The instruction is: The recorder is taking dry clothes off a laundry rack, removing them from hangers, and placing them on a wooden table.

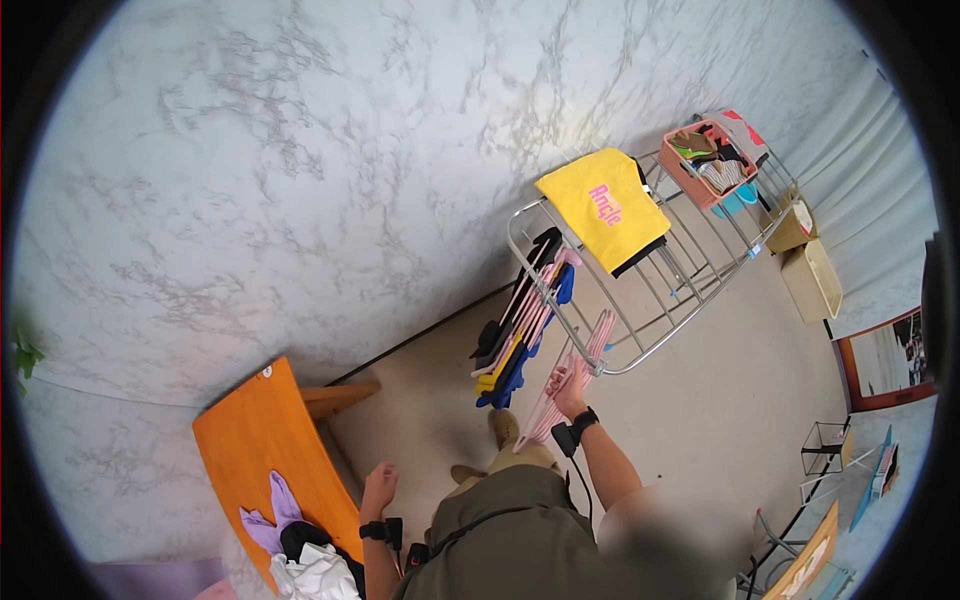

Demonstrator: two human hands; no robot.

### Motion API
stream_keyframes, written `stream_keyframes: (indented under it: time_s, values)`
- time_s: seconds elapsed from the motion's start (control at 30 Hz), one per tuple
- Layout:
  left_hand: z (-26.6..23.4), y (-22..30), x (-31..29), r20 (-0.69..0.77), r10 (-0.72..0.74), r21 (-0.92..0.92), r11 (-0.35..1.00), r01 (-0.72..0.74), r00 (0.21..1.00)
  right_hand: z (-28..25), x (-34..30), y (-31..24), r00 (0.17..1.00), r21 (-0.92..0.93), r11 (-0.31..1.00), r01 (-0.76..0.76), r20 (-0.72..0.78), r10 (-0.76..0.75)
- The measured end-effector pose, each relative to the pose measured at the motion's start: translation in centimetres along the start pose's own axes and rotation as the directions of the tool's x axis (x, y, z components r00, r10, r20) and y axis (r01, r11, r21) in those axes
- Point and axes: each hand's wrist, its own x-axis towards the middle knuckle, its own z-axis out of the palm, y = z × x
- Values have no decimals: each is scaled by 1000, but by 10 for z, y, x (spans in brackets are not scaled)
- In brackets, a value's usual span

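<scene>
A bundle of pink clothes hangers (545,415) is gripped in my right hand (569,389), closed round them beside the near end of a metal drying rack (645,362). Socks and small garments in black, yellow and blue (515,368) hang on more pink hangers at the rack's left end. Across the rack's top bars lies a yellow shirt (595,200) with pink lettering, a black cloth edge showing under it. My left hand (380,487) hangs beside the wooden table, fingers loosely bent and slightly apart, with nothing visible in it.
The orange wooden table (245,430) bears a lilac garment (285,500) and white and black cloth (315,572). A pink basket of clothes (677,180) sits at the rack's far end. Cream bins (812,280) stand by the curtain (870,190); a framed mirror (885,362) is at the right.
</scene>
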Motion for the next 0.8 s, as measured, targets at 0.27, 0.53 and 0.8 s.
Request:
stream_keyframes:
  time_s: [0.27,0.53,0.8]
  values:
    - [-5,0,-4,48,-51,7,999,50,998,9,-15,-14,988,73,996,-55,148,44]
    - [-3,-1,-10,70,-123,22,992,121,990,15,-13,-18,987,63,990,-129,107,121]
    - [1,-8,-10,85,-122,-18,992,124,989,20,-10,-20,998,45,997,-56,8,56]
